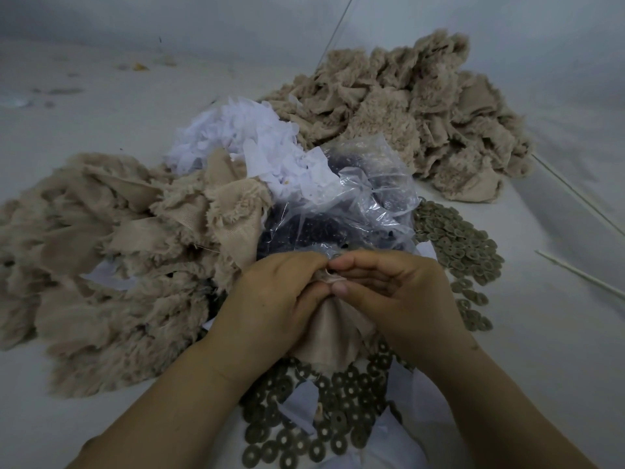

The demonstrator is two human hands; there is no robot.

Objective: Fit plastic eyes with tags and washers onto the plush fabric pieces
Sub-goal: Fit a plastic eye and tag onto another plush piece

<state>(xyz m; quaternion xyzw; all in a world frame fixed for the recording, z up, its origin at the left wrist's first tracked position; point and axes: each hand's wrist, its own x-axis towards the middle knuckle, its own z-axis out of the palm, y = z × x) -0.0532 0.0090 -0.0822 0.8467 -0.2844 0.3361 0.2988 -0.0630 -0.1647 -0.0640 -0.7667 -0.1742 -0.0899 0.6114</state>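
Two hands, left hand point(280, 292) and right hand point(389, 286), pinch one soft, floppy fabric piece point(329, 330) with curled fingers; best gripped right beside the eye hole.

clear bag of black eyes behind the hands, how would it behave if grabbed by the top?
The clear bag looks thin and crinkled, so it would likely sag and deform. Its mouth appears open, so the black eyes could spill. Packed that full, it is probably bottom-heavy.
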